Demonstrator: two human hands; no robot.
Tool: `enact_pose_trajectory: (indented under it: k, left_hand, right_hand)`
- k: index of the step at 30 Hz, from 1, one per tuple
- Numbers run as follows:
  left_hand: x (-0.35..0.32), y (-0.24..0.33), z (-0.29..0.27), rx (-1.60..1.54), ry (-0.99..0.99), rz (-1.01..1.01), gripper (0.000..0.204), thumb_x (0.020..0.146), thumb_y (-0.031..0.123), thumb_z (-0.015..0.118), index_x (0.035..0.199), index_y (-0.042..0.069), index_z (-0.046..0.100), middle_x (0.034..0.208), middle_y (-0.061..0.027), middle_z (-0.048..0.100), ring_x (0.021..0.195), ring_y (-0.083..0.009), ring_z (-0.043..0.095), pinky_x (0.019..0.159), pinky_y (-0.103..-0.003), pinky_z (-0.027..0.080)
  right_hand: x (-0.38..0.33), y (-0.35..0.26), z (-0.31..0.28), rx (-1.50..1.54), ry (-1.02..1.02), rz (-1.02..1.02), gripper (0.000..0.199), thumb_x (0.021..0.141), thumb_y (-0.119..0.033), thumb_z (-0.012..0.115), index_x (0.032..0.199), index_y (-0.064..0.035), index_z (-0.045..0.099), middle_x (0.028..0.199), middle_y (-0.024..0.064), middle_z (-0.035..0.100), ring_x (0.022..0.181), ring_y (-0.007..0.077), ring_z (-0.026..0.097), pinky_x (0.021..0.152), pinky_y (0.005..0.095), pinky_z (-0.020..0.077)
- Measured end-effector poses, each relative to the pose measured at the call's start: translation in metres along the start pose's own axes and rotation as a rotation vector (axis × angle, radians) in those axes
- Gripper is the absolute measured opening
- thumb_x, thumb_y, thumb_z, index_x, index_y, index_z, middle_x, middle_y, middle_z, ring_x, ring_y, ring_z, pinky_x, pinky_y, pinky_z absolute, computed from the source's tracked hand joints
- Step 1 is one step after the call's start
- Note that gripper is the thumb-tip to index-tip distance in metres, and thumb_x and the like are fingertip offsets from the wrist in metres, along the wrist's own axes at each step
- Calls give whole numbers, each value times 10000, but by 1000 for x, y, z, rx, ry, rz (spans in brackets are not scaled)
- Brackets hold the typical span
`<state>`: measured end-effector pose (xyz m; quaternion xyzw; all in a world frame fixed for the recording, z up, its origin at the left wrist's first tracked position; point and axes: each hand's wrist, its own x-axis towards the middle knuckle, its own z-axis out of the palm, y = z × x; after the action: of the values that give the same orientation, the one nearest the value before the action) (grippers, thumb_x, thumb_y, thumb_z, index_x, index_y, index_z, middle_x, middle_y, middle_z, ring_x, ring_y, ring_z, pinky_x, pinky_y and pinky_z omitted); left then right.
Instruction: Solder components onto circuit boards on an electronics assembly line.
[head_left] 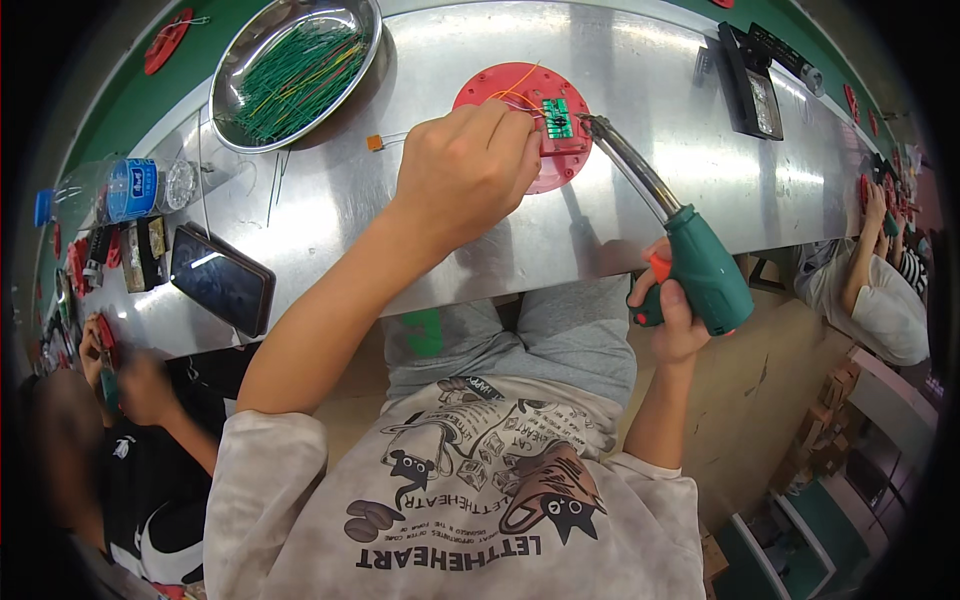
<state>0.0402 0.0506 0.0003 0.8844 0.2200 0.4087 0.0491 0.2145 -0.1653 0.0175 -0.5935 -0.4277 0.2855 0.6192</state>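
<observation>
Head view: left fingers (520, 135) pinch wire on red disc (500, 85); right fingers (655, 290) clench green soldering iron (690, 255).

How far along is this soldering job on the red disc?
Done: the green circuit board sits on the red disc. In hand: the left hand steadies a wire while the right hand aims the soldering iron. Left: many wires fill the bowl.

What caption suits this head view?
Left hand steadies wires at a green circuit board while right hand aims a soldering gun.
</observation>
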Motion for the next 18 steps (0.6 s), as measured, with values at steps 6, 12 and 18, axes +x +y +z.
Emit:
enact_pose_trajectory:
  k: [6, 12, 18]
  left_hand:
    - [-1, 0, 2, 9, -26, -2, 130, 833, 142, 732, 813, 71, 625, 733, -49, 591, 585, -192, 614, 488, -322, 493]
    - [-1, 4, -2, -13, -63, -63, 97, 849, 113, 733, 889, 51, 669, 779, -65, 661, 636, -242, 660, 532, -353, 520]
    - [-2, 3, 0, 35, -81, -29, 109, 849, 124, 741, 903, 55, 677, 795, -59, 666, 643, -238, 669, 541, -350, 530]
  right_hand:
    - [-2, 2, 1, -25, -16, 1, 378, 936, -175, 597, 1206, 89, 583, 1083, 208, 632, 564, 182, 603, 546, 284, 477]
    - [-4, -1, 1, -135, -128, -13, 359, 941, -93, 581, 1253, 83, 571, 1108, 201, 632, 600, 175, 607, 560, 292, 487]
    - [-6, 1, 2, -81, -121, -15, 360, 943, -57, 576, 1275, 82, 560, 1113, 192, 636, 613, 179, 608, 558, 296, 489]
